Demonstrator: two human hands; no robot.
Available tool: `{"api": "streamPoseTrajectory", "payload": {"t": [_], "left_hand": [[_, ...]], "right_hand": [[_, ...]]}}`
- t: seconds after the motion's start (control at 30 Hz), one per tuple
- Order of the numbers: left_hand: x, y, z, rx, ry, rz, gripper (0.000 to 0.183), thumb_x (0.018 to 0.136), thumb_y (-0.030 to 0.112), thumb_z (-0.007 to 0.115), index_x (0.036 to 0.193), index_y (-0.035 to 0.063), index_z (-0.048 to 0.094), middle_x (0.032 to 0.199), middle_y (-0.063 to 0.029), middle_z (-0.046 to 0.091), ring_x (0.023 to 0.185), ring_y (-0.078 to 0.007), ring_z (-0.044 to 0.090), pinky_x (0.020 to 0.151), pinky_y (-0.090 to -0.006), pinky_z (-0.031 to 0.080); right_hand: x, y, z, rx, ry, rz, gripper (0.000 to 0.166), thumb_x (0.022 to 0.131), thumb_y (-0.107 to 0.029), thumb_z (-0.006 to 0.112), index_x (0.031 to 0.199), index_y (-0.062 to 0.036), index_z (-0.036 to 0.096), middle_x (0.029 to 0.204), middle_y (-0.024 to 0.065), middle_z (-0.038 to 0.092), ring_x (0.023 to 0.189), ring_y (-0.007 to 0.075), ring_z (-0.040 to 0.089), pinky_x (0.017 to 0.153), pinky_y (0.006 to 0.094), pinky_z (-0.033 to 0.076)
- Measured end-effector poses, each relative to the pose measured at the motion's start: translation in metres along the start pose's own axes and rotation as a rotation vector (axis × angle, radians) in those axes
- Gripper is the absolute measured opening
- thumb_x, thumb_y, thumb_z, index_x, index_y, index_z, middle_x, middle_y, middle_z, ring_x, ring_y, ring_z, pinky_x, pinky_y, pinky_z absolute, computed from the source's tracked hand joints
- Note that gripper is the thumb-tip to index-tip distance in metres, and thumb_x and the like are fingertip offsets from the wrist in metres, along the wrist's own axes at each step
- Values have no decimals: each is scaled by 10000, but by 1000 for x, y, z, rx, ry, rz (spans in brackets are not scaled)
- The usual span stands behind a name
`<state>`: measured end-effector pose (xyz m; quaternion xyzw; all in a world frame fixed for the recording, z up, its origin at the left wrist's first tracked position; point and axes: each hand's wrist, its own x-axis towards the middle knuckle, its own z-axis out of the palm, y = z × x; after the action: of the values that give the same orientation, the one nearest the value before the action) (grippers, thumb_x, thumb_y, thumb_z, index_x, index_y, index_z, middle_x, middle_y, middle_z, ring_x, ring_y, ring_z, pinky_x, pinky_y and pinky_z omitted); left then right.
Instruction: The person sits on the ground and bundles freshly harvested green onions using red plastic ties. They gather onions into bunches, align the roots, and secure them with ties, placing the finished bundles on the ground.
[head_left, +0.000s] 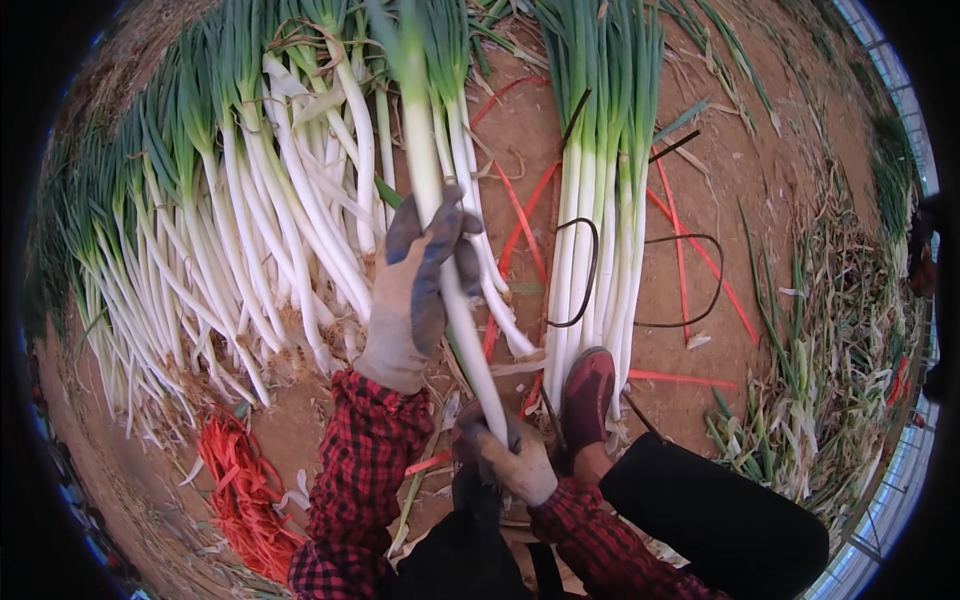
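A long green onion (480, 352) with a white stalk runs between my gloved hands. My left hand (429, 262) is closed around its upper white part, over a few other green onions that lie behind it. Near my shoes, my right hand (517, 456) grips the same stalk close to its lower end; the root end is hidden in the glove. To the right, a bundle of green onions (596, 247) lies on the soil among bent dark rods (592, 274), with my shoe (589, 390) against its lower end.
A long row of green onions (225, 247) with roots lies at the left. Below it is a heap of red plastic strips (244, 487). More red strips (682, 255) cross the soil around the bundle. A pile of leaf trimmings (817, 360) lies at the right.
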<state>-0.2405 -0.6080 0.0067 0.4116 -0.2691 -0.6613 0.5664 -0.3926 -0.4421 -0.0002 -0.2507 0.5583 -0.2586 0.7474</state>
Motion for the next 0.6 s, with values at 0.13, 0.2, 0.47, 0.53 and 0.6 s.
{"api": "streamPoseTrajectory", "payload": {"t": [0.13, 0.2, 0.47, 0.53, 0.6], "left_hand": [[31, -43, -14, 63, 7, -33, 535, 1005, 399, 526, 1350, -1, 438, 1218, -134, 586, 1030, -235, 631, 857, -379, 542], [45, -81, -28, 300, 176, -128, 594, 948, 383, 615, 1356, -7, 429, 1256, -148, 583, 1069, -255, 629, 894, -384, 526], [77, -127, -57, 1574, 259, -209, 767, 762, 393, 783, 1301, -51, 466, 1122, -249, 635, 1032, -367, 654, 929, -410, 514], [75, -121, -75, 1485, 312, -124, 708, 750, 371, 795, 1251, -48, 521, 1063, -236, 661, 997, -356, 670, 879, -406, 539], [70, -110, -95, 746, 213, -211, 483, 766, 208, 809, 1122, -48, 606, 933, -131, 688, 852, -217, 678, 772, -308, 547]], "right_hand": [[29, -12, -6, 306, 113, -4, 130, 964, -182, 608, 1003, -60, 585, 636, -43, 492, 473, 51, 448, 407, 232, 342], [40, -14, -4, 392, 155, 0, 139, 960, -180, 623, 1029, -65, 586, 636, -50, 491, 463, 52, 440, 396, 228, 333], [34, -26, -2, 621, 95, 122, 272, 951, -183, 637, 1157, -15, 579, 679, -10, 524, 488, 75, 476, 392, 241, 356], [22, -40, 1, 545, 74, 33, 287, 957, -182, 627, 1173, 0, 578, 742, 8, 569, 521, 92, 515, 419, 250, 386], [18, -54, -2, 416, 103, -79, 302, 966, -187, 616, 1189, 14, 578, 830, 26, 624, 573, 112, 565, 470, 257, 434]]}}
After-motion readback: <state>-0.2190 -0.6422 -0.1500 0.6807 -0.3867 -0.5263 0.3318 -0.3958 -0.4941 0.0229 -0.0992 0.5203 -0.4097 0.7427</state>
